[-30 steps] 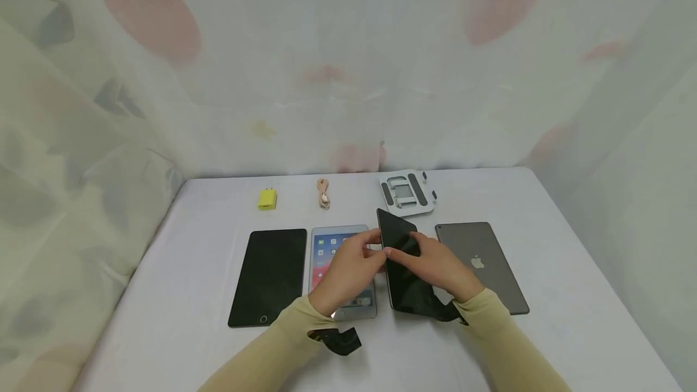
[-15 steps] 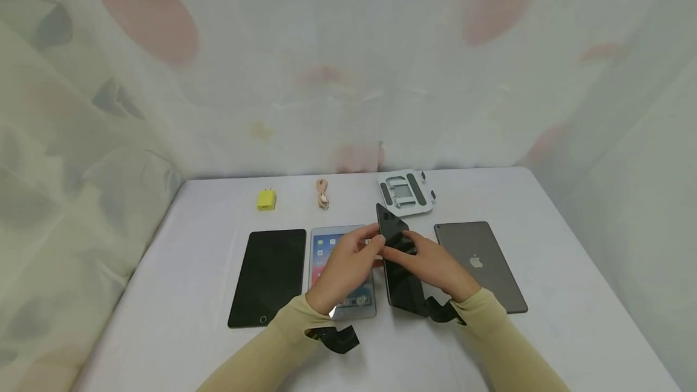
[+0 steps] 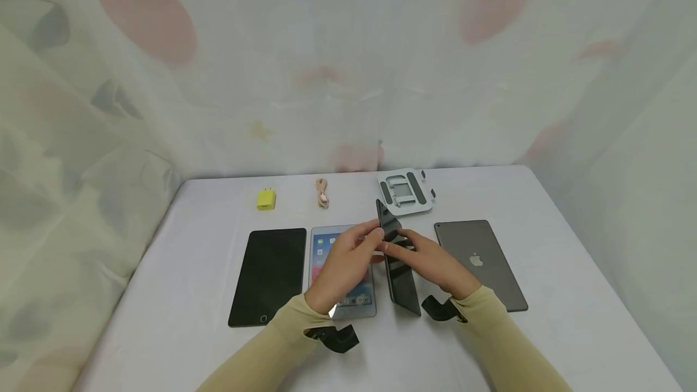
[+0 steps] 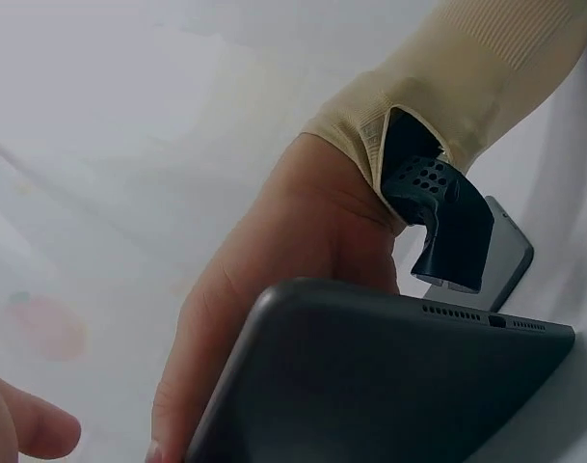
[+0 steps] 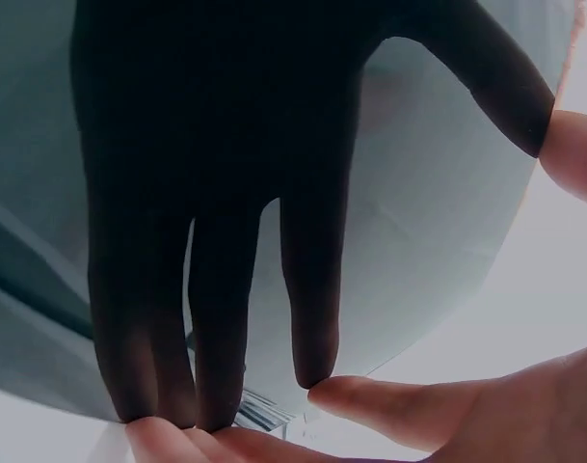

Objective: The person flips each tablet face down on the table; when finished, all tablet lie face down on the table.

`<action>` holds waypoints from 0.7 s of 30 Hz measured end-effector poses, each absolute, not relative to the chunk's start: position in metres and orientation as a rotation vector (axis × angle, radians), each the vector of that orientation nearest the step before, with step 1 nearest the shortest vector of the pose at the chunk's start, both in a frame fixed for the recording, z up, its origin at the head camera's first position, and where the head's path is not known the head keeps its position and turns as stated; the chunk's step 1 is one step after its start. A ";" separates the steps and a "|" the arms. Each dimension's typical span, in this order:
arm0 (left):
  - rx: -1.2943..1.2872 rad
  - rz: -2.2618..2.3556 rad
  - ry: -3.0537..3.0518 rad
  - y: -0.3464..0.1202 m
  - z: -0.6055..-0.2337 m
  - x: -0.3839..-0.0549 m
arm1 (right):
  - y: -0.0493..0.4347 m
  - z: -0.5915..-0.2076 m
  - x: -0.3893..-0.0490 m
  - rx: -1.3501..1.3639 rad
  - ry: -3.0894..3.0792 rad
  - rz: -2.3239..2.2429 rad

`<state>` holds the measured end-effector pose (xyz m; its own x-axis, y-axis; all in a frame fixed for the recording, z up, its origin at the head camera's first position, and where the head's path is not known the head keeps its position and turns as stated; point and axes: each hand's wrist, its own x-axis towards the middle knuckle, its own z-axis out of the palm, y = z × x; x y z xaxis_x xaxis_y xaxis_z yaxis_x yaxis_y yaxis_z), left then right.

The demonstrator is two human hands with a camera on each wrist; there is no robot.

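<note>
A dark tablet point(image 3: 403, 286) stands steeply on edge between both hands, its glossy screen turned toward the right hand. My left hand point(image 3: 345, 262) holds its left edge, thumb on the near side; some of its fingers are hidden. With thumb and fingertips spread at the borders of the screen, my right hand point(image 3: 438, 265) grips it too. The right wrist view shows these fingertips point(image 5: 380, 400) meeting their dark reflection. In the left wrist view the grey back point(image 4: 370, 386) and a port edge show. Whether a lower corner touches the table I cannot tell.
A black-screened tablet point(image 3: 269, 277) and a white tablet point(image 3: 359, 304) with lit icons lie left; a grey tablet point(image 3: 481, 262), back up, lies right. Behind are a yellow charger plug point(image 3: 266, 199), a coiled cable point(image 3: 322, 192) and a silver folding stand point(image 3: 405, 191).
The tablet has turned in the hands, so its screen shows narrower and more edge-on. Both hands have shifted slightly upward. The other things stay in place.
</note>
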<state>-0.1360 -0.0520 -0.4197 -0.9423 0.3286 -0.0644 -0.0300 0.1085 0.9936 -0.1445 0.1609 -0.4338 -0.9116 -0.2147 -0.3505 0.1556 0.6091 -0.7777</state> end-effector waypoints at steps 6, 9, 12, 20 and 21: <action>0.277 1.928 2.133 -0.051 -0.419 -0.136 | 0.161 -0.435 -0.146 -0.067 2.351 -1.321; 0.274 1.931 2.138 -0.051 -0.419 -0.136 | 0.160 -0.435 -0.146 -0.070 2.325 -1.356; 0.281 1.934 2.139 -0.051 -0.419 -0.136 | 0.161 -0.435 -0.146 -0.080 2.313 -1.377; 0.307 1.913 2.155 -0.051 -0.419 -0.136 | 0.163 -0.435 -0.146 -0.143 2.235 -1.474; 0.308 1.910 2.156 -0.051 -0.419 -0.136 | 0.163 -0.435 -0.146 -0.149 2.226 -1.479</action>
